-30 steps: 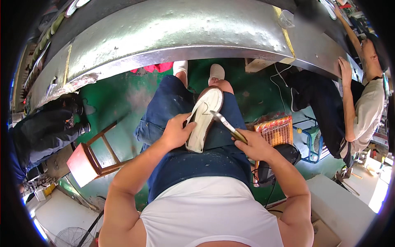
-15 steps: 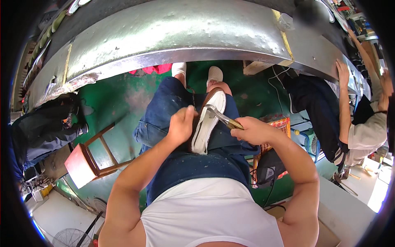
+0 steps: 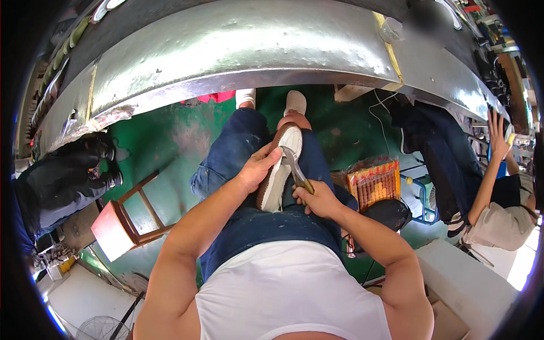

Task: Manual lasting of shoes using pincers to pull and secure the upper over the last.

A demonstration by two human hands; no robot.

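Note:
A brown shoe (image 3: 273, 188) lies across my thighs, its whitish underside turned up and its rounded toe pointing away from me. My left hand (image 3: 258, 169) grips the shoe's left side, the thumb resting on the underside near the middle. My right hand (image 3: 318, 198) is closed around the yellowish handles of metal pincers (image 3: 297, 169). The curved head of the pincers meets the shoe's underside beside my left thumb. Whether the jaws pinch any material is too small to tell.
A long metal-covered bench (image 3: 243, 48) runs across in front of my knees. To the left stands a red-seated wooden stool (image 3: 116, 229). A beaded seat (image 3: 374, 184) and blue stool (image 3: 422, 198) are at the right. One co-worker's legs (image 3: 62, 175) show left; another person (image 3: 501, 212) sits right.
My right hand and the pincers have swung inward, the handles now steeper. My left hand has shifted up the shoe, with its thumb now on the underside. The co-worker's arm at the right has moved.

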